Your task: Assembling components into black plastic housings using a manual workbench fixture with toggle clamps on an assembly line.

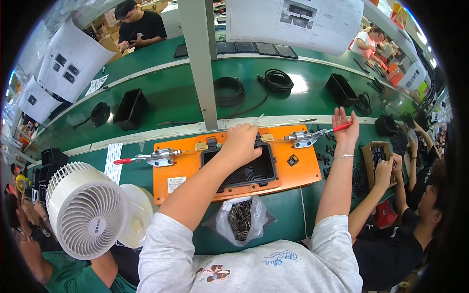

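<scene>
An orange fixture board (298, 178) lies on the bench in front of me, with a black plastic box (265, 168) seated in its middle frame, cavity upward. My left hand (239, 146) is closed over the far rim of the box; its fingertips are partly hidden. Fingers stretched and palm turned up, my right hand (346, 129) touches the red handle of the right toggle clamp (304, 139). The left toggle clamp (161, 157) points its red handle outward to the left. On the board's right side sits a small black part (292, 160).
A clear bag of small metal pins or screws (240, 219) sits nearest me. To the left stands a white fan (90, 215). Black bins (131, 108) and coiled cables (276, 81) lie beyond a metal post (198, 63). Co-workers sit on both sides; one reaches into a cardboard box (373, 156).
</scene>
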`<state>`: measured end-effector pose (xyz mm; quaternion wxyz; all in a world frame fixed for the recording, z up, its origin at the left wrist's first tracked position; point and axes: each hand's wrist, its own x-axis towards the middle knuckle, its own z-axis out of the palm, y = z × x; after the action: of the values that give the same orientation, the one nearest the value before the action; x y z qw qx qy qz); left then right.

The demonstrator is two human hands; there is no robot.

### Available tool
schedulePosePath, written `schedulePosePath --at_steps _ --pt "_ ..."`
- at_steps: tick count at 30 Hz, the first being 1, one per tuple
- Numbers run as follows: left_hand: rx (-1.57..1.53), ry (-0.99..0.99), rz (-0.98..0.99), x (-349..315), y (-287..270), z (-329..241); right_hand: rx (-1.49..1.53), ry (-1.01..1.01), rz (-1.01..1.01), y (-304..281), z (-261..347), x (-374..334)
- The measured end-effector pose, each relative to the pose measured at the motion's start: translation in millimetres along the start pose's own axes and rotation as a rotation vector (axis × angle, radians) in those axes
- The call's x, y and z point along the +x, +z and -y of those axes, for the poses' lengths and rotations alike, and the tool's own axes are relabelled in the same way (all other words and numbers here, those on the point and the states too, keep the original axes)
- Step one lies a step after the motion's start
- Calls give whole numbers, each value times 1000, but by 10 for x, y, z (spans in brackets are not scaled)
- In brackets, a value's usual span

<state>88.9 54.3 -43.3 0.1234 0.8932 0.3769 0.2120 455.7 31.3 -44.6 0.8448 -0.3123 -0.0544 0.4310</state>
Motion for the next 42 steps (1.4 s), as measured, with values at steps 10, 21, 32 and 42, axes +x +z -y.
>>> schedulePosePath --at_steps 10,21,32,42 --pt "8 -52 64 20 -72 0 -1867 -695 870 873 -1060 -1135" --pt "-115 -71 -277 -647 -485 116 -1526 -1061 720 1068 -1124 -1394" --pt "-929 -976 -1321 -1720 -694 1072 -1821 -426 1439 1534 -2078 -1751" --pt "-926 -788 -1811 -1426 -1235 1667 -1683 -484 1302 1427 -2132 -1808"
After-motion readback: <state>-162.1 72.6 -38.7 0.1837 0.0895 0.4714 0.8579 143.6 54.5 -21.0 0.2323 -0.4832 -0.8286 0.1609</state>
